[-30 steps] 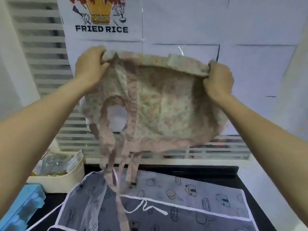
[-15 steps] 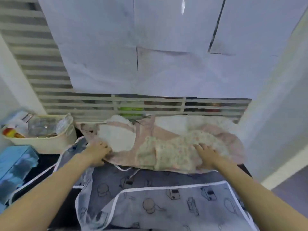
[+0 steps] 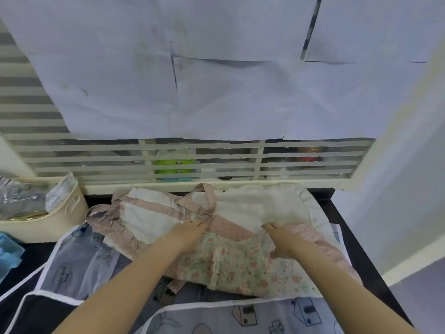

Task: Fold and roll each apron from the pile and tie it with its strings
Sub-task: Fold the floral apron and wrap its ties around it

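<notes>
Two bare hands lie on a floral cotton apron with pink polka-dot trim and white lining (image 3: 231,261), which is spread across the far part of a dark table (image 3: 346,227), on top of a grey printed apron with white piping (image 3: 79,259). The left hand (image 3: 190,235) lies flat, fingers straight and pointing right, pressing on the cloth where a pink dotted strap (image 3: 207,201) loops up and back. The right hand (image 3: 284,237) rests palm down beside a pink trimmed edge, fingers pointing left; whether its fingertips pinch the fabric I cannot tell. Between the hands sits a folded floral panel. The apron's white underside faces up toward a slatted white partition (image 3: 168,162). A cream plastic basket holding clear packets (image 3: 62,213) stands at the left, just beside the apron's ruffled corner
</notes>
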The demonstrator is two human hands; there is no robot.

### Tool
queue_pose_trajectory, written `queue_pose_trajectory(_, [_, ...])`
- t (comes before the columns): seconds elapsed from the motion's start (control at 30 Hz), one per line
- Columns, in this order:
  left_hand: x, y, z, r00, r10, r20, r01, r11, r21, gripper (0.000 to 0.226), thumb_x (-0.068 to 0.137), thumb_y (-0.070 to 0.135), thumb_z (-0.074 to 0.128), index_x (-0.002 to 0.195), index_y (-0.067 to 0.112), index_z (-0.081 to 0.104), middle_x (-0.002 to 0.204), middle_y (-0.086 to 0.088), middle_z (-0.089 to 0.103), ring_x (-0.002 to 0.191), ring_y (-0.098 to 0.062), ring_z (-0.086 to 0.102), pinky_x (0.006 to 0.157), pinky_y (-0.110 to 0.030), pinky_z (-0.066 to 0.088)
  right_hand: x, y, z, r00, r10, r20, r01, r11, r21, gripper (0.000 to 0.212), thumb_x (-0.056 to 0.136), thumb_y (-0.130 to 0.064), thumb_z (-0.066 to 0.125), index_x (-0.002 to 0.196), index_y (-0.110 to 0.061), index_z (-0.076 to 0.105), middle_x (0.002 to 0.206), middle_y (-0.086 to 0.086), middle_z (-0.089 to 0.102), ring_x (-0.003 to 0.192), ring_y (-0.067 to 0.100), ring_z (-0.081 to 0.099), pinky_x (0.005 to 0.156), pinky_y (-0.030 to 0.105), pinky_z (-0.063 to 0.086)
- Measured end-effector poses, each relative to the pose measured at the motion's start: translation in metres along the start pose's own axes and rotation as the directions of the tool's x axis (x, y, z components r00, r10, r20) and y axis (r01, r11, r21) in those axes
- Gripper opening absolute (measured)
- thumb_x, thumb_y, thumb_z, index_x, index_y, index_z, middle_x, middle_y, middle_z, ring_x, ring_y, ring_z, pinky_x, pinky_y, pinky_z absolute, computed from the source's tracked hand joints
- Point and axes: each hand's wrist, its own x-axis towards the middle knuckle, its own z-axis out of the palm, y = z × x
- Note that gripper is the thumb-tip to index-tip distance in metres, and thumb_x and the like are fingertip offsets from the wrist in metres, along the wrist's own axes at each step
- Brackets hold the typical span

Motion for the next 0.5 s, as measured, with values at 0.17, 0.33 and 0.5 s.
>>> queue_pose_trajectory(0.17, [0.032,-0.003,0.009,0.995,-0.041,0.096,0.046,0.997,-0.055,0.086,0.09,0.031,0.059,0.151,0.013,0.0,0.159,-0.003,0.001,0.144,-0.024,0.01,0.114,-0.04,0.023,0.024,0.03,0.01,0.998,0.06,0.035,-0.054,0.988,-0.144,0.092,0.086,-0.015,0.067,0.151,-0.012,0.003,0.158,0.005,0.001,0.144,0.026,0.016,0.11,0.044,0.031])
queue_pose_trajectory(0.33, [0.054,0.004,0.024,0.975,-0.095,0.199,0.115,0.989,-0.093,0.093,0.088,0.031,0.06,0.151,0.012,-0.006,0.158,-0.005,0.004,0.145,-0.024,0.008,0.117,-0.04,0.012,0.052,0.043,0.027,0.995,0.099,-0.013,-0.097,0.937,-0.335,0.085,0.085,-0.026,0.068,0.148,-0.013,0.013,0.151,0.007,0.024,0.142,0.026,0.019,0.115,0.051,0.009])
queue_pose_trajectory(0.5, [0.056,0.007,0.038,0.952,-0.146,0.27,0.189,0.972,-0.143,0.059,0.09,0.025,0.053,0.14,0.008,0.027,0.132,-0.011,0.047,0.121,-0.027,0.046,0.102,-0.035,0.034,0.059,0.046,0.011,0.995,0.09,0.032,-0.073,0.933,-0.352,0.032,0.092,-0.005,0.049,0.123,-0.007,0.053,0.11,0.006,0.058,0.103,0.025,0.056,0.095,0.036,0.039])
